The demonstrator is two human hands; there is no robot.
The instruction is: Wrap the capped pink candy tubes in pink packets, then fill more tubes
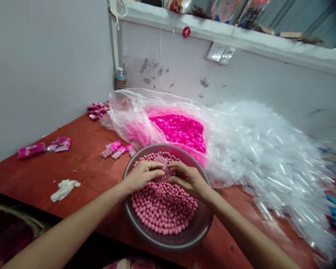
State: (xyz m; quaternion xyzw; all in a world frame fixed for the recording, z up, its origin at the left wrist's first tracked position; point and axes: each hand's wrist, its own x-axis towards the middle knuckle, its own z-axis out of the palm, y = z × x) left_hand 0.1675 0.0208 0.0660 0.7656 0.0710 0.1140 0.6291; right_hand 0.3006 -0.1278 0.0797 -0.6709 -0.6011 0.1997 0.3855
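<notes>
Over a grey bowl (169, 244) of pink balls (164, 209), both my hands meet at a small clear plastic tube (165, 172) that has pink balls in or right behind it. My left hand (143, 174) pinches the tube from the left between thumb and fingers. From the right, my right hand (189, 178) curls its thumb and fingers on the tube's other side. The see-through plastic blends with the balls below, so its exact outline is hard to make out. Filled tubes with bright pink caps (119, 152) lie on the table just left of the bowl.
Behind the bowl lies an open plastic bag (123, 101) of bright pink caps (182, 130). A large heap of clear empty tubes (268, 149) covers the right side. Pink packets (32, 150) and a crumpled white tissue (64, 189) rest on the red table (100, 190) at left.
</notes>
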